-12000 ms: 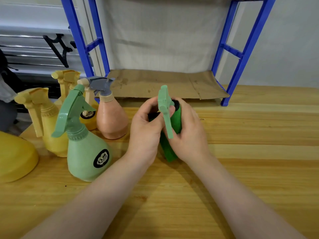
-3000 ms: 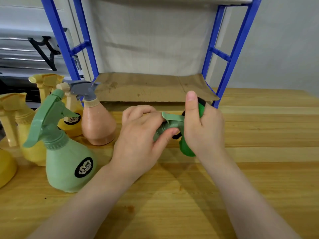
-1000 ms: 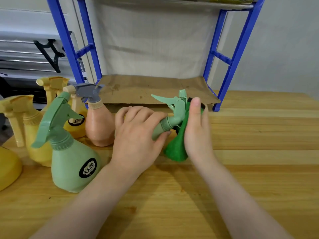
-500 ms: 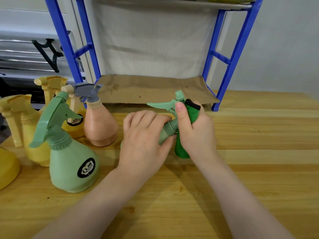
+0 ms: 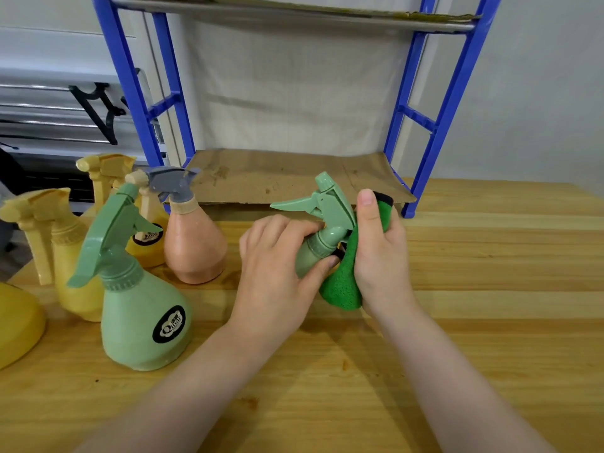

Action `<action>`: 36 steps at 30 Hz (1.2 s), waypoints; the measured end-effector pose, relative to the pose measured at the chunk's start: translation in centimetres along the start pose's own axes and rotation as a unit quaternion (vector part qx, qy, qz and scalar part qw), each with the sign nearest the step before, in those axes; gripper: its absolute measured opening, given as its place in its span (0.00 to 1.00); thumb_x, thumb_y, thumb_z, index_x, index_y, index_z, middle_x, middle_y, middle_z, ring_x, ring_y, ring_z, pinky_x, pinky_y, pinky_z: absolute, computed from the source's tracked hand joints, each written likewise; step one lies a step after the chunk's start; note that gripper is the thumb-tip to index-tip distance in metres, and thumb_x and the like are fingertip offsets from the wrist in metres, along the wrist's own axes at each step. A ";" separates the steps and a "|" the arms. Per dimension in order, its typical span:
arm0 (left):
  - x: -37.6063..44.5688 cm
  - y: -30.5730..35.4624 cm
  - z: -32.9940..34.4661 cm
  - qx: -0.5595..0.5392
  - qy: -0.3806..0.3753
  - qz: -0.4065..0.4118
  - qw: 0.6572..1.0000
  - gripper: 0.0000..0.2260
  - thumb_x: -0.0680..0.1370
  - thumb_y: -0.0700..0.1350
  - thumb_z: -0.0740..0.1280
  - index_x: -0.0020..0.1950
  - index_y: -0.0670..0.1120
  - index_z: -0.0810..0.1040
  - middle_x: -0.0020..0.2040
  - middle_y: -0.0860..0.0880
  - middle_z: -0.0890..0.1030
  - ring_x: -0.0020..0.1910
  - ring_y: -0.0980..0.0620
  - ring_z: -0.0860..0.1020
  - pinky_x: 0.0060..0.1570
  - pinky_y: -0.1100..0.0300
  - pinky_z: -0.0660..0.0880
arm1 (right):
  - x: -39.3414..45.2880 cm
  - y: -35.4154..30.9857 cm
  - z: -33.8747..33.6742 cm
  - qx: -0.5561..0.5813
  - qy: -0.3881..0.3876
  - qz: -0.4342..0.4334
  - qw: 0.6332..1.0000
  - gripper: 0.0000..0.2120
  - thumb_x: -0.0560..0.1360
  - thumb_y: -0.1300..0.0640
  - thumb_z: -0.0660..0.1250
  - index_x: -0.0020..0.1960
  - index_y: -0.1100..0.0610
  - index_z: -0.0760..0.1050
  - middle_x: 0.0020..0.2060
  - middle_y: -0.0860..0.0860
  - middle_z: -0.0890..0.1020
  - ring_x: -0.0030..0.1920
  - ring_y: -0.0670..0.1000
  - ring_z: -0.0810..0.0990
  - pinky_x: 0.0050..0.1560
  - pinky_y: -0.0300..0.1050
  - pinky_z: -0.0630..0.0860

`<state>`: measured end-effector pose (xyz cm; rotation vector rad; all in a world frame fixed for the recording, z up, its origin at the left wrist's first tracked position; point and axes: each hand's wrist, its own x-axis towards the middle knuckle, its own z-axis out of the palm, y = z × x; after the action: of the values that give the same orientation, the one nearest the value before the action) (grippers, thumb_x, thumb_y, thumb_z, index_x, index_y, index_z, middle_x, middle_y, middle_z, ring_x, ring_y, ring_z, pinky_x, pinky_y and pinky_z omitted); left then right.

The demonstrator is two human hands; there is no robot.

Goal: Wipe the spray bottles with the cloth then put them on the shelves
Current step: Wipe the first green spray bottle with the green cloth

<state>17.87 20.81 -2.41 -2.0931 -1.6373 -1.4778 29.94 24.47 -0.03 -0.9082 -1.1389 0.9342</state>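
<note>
Bottle (image 5: 322, 237) tilted in your left hand (image 5: 277, 276), gripped by the body so the neck's exposed. Your right hand (image 5: 379, 253) clamps the cloth (image 5: 343, 282) against it to wipe.

Bright even light, soft shadows, wide-angle edge bending.

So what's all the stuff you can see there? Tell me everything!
Small spray bottle: 1, pale green, gripped in left hand, tilted.
Cloth: 1, bright green, in right hand, against that bottle.
Large green bottle: 1, pale green, table's left.
Peach bottle: 1, grey trigger, behind it.
Yellow bottles: 3, far left.
Yellow object: 1, left edge, cut off.
Shelf rack: 1, blue, behind.
Cardboard: 1, brown, bottom shelf.
Table: 1, wooden.
Left hand: 1.
Right hand: 1.
</note>
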 end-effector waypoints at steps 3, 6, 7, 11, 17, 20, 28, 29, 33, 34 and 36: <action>-0.1 -0.2 0.1 -0.033 0.001 -0.006 0.999 0.15 0.74 0.55 0.67 0.57 0.50 0.74 0.50 0.58 0.71 0.53 0.59 0.66 0.54 0.58 0.64 | -0.1 -0.5 0.2 0.072 0.005 0.071 0.995 0.12 0.78 0.48 0.67 0.46 0.58 0.75 0.41 0.57 0.81 0.43 0.56 0.80 0.50 0.59 0.79; -0.1 -0.3 0.1 -0.064 -0.013 -0.012 0.998 0.15 0.75 0.52 0.67 0.60 0.50 0.74 0.52 0.57 0.72 0.55 0.58 0.67 0.56 0.55 0.68 | 0.0 -0.8 -0.1 0.131 -0.006 0.126 0.983 0.08 0.77 0.52 0.70 0.46 0.57 0.77 0.42 0.59 0.83 0.43 0.57 0.82 0.49 0.57 0.80; -0.1 -0.3 0.1 -0.069 -0.021 -0.012 0.997 0.15 0.76 0.52 0.66 0.61 0.50 0.74 0.53 0.57 0.72 0.56 0.58 0.68 0.57 0.54 0.68 | 0.1 -0.9 -0.2 0.138 -0.003 0.124 0.983 0.08 0.76 0.53 0.70 0.46 0.57 0.77 0.42 0.59 0.82 0.42 0.58 0.82 0.48 0.57 0.80; 0.1 -0.6 0.1 -0.063 -0.072 -0.003 0.995 0.20 0.78 0.53 0.61 0.69 0.52 0.70 0.60 0.58 0.74 0.63 0.56 0.69 0.64 0.51 0.67 | 0.9 -1.3 -0.9 0.113 0.031 0.090 0.989 0.06 0.76 0.55 0.71 0.42 0.55 0.76 0.40 0.57 0.80 0.41 0.56 0.79 0.45 0.53 0.77; 0.0 -0.7 -0.1 -0.058 -0.098 -0.001 0.993 0.20 0.79 0.49 0.64 0.71 0.52 0.68 0.64 0.56 0.75 0.66 0.54 0.68 0.67 0.51 0.66 | 3.1 -2.1 -3.2 0.096 0.088 0.091 0.987 0.05 0.76 0.54 0.71 0.45 0.55 0.77 0.41 0.56 0.81 0.40 0.54 0.80 0.44 0.49 0.78; 0.1 -1.0 0.0 -0.055 -0.091 0.003 0.994 0.19 0.79 0.47 0.64 0.71 0.52 0.69 0.63 0.56 0.75 0.65 0.54 0.69 0.66 0.52 0.66 | 4.6 -2.7 -5.2 0.052 0.122 0.071 0.989 0.06 0.77 0.54 0.70 0.47 0.57 0.76 0.35 0.51 0.81 0.34 0.48 0.80 0.37 0.42 0.78; -0.1 -1.1 0.1 -0.038 -0.118 0.000 0.992 0.18 0.79 0.47 0.65 0.70 0.53 0.70 0.64 0.56 0.75 0.67 0.54 0.68 0.67 0.53 0.64 | 7.9 -3.3 -10.2 -0.018 0.162 0.086 0.983 0.09 0.77 0.53 0.69 0.51 0.58 0.76 0.32 0.49 0.77 0.27 0.46 0.77 0.30 0.37 0.74; -0.2 -1.2 0.2 -0.039 -0.119 -0.001 0.992 0.18 0.80 0.47 0.64 0.69 0.53 0.70 0.63 0.56 0.75 0.67 0.53 0.68 0.67 0.53 0.64 | 8.1 -3.5 -10.5 -0.020 0.165 0.087 0.982 0.08 0.77 0.53 0.69 0.50 0.57 0.76 0.31 0.48 0.77 0.25 0.45 0.76 0.28 0.36 0.73; -0.2 -1.2 0.2 -0.046 -0.119 0.000 0.992 0.16 0.81 0.47 0.61 0.68 0.53 0.71 0.63 0.59 0.73 0.67 0.59 0.66 0.67 0.56 0.62 | 8.9 -3.4 -11.3 -0.079 0.173 0.085 0.978 0.09 0.76 0.50 0.69 0.48 0.55 0.75 0.34 0.48 0.77 0.30 0.46 0.77 0.34 0.41 0.74; -0.2 -1.2 0.2 -0.049 -0.119 -0.002 0.992 0.16 0.80 0.47 0.59 0.68 0.53 0.71 0.62 0.60 0.72 0.66 0.61 0.65 0.67 0.57 0.62 | 9.1 -3.4 -11.5 -0.099 0.174 0.080 0.976 0.09 0.76 0.48 0.69 0.46 0.54 0.74 0.35 0.49 0.78 0.32 0.48 0.77 0.36 0.43 0.74; -0.2 -1.3 0.2 -0.052 -0.118 -0.006 0.992 0.16 0.79 0.47 0.59 0.68 0.53 0.72 0.62 0.60 0.72 0.65 0.62 0.65 0.66 0.58 0.62 | 9.3 -3.2 -11.6 -0.144 0.172 0.070 0.972 0.12 0.76 0.45 0.67 0.45 0.54 0.74 0.38 0.50 0.78 0.37 0.51 0.77 0.41 0.46 0.75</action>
<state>16.98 21.33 -3.20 -2.4015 -1.6837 -1.3929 43.18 30.82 3.88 -1.3443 -0.9321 0.6965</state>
